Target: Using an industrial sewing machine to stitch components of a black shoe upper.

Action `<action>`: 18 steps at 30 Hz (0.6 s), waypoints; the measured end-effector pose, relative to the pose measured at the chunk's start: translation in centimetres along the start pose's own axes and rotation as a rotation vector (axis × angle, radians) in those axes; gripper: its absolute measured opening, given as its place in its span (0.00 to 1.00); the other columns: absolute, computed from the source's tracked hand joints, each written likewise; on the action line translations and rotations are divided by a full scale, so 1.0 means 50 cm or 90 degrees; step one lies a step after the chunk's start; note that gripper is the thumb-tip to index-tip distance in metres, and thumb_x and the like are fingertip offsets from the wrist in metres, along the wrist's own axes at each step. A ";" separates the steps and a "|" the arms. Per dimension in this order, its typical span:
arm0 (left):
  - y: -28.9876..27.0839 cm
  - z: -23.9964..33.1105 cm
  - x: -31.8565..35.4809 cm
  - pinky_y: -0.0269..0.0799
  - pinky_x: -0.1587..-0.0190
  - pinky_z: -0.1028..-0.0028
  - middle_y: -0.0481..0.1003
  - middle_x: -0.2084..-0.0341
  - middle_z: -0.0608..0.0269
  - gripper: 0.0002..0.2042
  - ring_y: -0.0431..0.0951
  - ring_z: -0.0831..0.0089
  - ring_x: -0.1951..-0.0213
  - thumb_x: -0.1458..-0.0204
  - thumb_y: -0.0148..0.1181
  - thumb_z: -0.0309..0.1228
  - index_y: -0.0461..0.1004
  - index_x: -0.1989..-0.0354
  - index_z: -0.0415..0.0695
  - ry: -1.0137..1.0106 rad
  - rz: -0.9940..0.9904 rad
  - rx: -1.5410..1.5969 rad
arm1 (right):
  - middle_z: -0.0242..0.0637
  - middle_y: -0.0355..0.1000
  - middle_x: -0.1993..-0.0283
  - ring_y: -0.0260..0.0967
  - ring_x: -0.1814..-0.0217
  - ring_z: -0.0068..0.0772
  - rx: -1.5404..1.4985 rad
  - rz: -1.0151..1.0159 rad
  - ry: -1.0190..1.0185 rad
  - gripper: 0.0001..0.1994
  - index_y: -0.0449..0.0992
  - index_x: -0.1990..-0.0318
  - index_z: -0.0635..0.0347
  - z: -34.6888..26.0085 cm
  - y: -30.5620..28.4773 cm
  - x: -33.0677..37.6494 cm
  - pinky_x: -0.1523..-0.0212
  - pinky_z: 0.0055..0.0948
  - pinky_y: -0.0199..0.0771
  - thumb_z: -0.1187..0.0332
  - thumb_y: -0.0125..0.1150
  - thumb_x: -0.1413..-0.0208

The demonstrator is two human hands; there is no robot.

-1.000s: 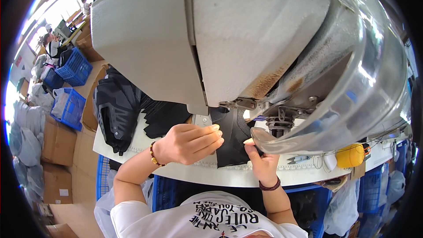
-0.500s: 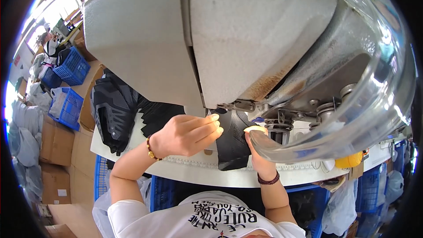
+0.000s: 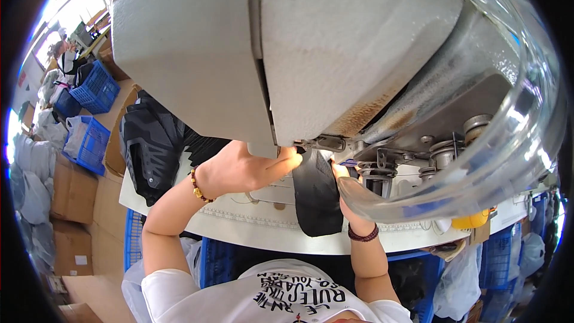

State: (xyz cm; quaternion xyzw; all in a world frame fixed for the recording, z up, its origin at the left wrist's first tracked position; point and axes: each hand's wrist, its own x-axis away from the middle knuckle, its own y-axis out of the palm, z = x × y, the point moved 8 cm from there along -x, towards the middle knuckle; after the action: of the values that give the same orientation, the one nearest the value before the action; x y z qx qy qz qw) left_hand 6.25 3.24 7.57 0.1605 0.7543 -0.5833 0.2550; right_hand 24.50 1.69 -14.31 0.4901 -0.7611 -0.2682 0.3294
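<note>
Under the head of a large pale grey sewing machine (image 3: 353, 42) lies a black piece of material (image 3: 317, 203), its rounded lower end toward me on the white table. My left hand (image 3: 245, 167) is at the piece's upper left, by the presser foot, fingers bent together. What is between its fingertips is hidden. My right hand (image 3: 354, 212) is at the piece's right edge, with fingers closed against it. A curved clear plastic part (image 3: 412, 206) covers some of that hand.
Dark patterned shoe uppers (image 3: 152, 149) are piled at the table's left. Blue crates (image 3: 89, 143) and cardboard boxes (image 3: 75, 197) stand on the floor at left. A yellow object (image 3: 471, 220) is near the table's right end. Another person (image 3: 67, 57) sits far left.
My left hand has moved slightly up and left, its fingers now tucked by the presser foot. My right fingertips have shifted up along the black piece, whose lower end has swung slightly rightward.
</note>
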 end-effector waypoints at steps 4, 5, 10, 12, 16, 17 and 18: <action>0.014 -0.006 0.010 0.69 0.71 0.73 0.70 0.74 0.65 0.10 0.72 0.69 0.70 0.67 0.58 0.24 0.74 0.71 0.40 -0.007 0.042 0.019 | 0.43 0.69 0.69 0.68 0.69 0.45 0.612 -0.140 -0.520 0.11 0.72 0.66 0.63 -0.157 0.187 0.075 0.70 0.33 0.67 0.68 0.61 0.59; 0.012 -0.003 0.007 0.69 0.71 0.73 0.70 0.74 0.65 0.10 0.72 0.69 0.70 0.67 0.58 0.24 0.74 0.71 0.40 -0.005 0.044 0.021 | 0.43 0.69 0.73 0.68 0.72 0.49 0.767 -0.171 -0.653 0.10 0.73 0.69 0.61 -0.167 0.227 0.096 0.73 0.34 0.67 0.68 0.63 0.61; 0.009 0.004 -0.003 0.68 0.72 0.73 0.69 0.77 0.66 0.08 0.71 0.69 0.72 0.65 0.60 0.24 0.74 0.73 0.40 -0.006 0.015 -0.037 | 0.50 0.70 0.67 0.67 0.65 0.56 0.798 -0.200 -0.807 0.17 0.69 0.64 0.65 -0.193 0.240 0.098 0.65 0.41 0.68 0.66 0.62 0.63; 0.016 -0.001 -0.002 0.68 0.73 0.73 0.68 0.78 0.67 0.08 0.70 0.70 0.72 0.65 0.60 0.24 0.74 0.73 0.39 0.019 0.027 -0.055 | 0.51 0.69 0.67 0.67 0.64 0.56 0.798 -0.176 -0.849 0.18 0.68 0.63 0.65 -0.198 0.241 0.103 0.65 0.42 0.67 0.66 0.62 0.63; 0.010 -0.002 -0.003 0.67 0.72 0.73 0.67 0.79 0.67 0.08 0.70 0.70 0.73 0.64 0.60 0.24 0.75 0.72 0.38 0.004 0.033 -0.033 | 0.50 0.69 0.69 0.66 0.67 0.56 0.849 -0.177 -0.817 0.16 0.69 0.67 0.64 -0.199 0.253 0.105 0.67 0.42 0.66 0.65 0.62 0.63; 0.002 0.002 -0.004 0.67 0.72 0.73 0.67 0.79 0.67 0.08 0.70 0.70 0.73 0.64 0.60 0.24 0.75 0.72 0.38 0.002 0.032 -0.036 | 0.50 0.68 0.70 0.65 0.68 0.56 0.869 -0.180 -0.776 0.16 0.69 0.67 0.64 -0.194 0.263 0.103 0.68 0.43 0.66 0.64 0.62 0.63; -0.004 0.005 -0.010 0.67 0.73 0.73 0.67 0.78 0.67 0.09 0.70 0.70 0.73 0.64 0.59 0.25 0.75 0.71 0.39 -0.007 0.026 -0.032 | 0.50 0.68 0.72 0.65 0.68 0.55 1.437 0.032 -0.901 0.15 0.69 0.68 0.63 -0.131 0.239 0.121 0.68 0.43 0.65 0.65 0.61 0.63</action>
State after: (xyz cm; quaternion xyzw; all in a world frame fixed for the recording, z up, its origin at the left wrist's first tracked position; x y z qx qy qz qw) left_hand 6.60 2.99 7.99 0.1660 0.7639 -0.5599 0.2746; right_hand 20.87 0.04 0.08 0.2345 -0.5797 0.3161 -0.7135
